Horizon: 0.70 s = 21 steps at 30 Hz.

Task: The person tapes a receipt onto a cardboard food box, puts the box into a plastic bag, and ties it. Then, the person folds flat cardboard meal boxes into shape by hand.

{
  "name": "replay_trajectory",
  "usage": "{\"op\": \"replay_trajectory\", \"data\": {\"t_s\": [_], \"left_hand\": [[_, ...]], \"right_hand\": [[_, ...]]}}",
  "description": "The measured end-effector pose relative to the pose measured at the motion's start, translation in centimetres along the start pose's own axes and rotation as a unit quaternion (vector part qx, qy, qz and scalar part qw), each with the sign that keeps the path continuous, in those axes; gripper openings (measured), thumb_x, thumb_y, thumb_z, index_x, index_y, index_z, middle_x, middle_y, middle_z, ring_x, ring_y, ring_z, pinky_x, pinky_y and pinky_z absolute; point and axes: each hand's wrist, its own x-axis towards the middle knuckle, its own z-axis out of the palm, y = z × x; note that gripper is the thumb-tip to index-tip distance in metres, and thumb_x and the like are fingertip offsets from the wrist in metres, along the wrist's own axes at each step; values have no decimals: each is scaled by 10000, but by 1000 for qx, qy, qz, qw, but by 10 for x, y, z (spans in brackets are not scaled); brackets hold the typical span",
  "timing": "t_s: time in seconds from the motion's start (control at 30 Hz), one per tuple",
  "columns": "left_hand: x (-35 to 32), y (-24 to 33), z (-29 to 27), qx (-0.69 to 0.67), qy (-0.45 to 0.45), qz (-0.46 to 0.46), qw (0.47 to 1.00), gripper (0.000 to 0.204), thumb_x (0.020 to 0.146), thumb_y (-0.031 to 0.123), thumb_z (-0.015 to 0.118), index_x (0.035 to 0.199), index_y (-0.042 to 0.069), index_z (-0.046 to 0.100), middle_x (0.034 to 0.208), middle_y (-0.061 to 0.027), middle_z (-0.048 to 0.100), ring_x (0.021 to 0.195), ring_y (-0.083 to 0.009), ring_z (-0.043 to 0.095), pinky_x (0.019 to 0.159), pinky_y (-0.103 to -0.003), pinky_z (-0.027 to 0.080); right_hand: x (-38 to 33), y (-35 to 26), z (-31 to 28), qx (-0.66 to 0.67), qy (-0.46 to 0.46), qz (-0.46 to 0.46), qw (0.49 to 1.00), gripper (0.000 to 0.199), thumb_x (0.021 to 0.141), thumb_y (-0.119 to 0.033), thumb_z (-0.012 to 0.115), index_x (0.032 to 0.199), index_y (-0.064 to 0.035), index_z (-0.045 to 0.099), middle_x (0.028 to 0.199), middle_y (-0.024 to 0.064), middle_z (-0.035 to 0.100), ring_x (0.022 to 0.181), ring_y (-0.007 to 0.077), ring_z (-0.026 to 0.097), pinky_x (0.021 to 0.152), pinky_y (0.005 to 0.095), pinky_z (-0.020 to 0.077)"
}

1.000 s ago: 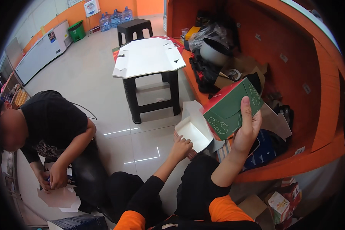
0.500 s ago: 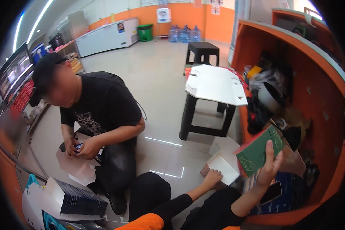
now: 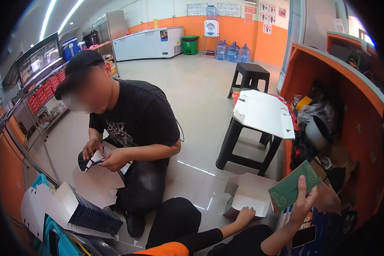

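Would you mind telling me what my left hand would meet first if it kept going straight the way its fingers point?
Your left hand already rests on the white box on the floor; going on, it would probably push into that box's open inside.

Flat cardboard carton (image 3: 293,186): green outside with pale printed figures; open cardboard box (image 3: 248,199): white inside; folding stool top (image 3: 264,113): white on black legs; floor (image 3: 200,98): glossy beige tile

A single head-worn fisheye view looks down and forward from near the floor (image 3: 200,98), hands close below.
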Motion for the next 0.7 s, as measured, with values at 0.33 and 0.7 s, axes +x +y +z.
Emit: {"op": "replay_trajectory", "data": {"t_s": [0.33, 0.7], "left_hand": [[8, -78, 7, -32, 20, -53, 998, 256, 658, 228, 625, 851, 66, 584, 891, -98, 560, 872, -262, 543, 811, -412, 388], [26, -104, -99, -77, -189, -24, 979, 587, 694, 484, 608, 1125, 102, 497, 1082, -161, 510, 1023, -349, 488, 925, -501, 304]], "right_hand": [[-17, 25, 27, -337, -218, -157, 902, 268, 803, -167, 566, 960, 48, 529, 860, 161, 564, 776, 264, 553, 700, 341, 420], [-16, 62, 20, -412, -382, 31, 827, 306, 757, -212, 553, 905, 54, 519, 803, 231, 582, 790, 373, 571, 724, 403, 431]]}}
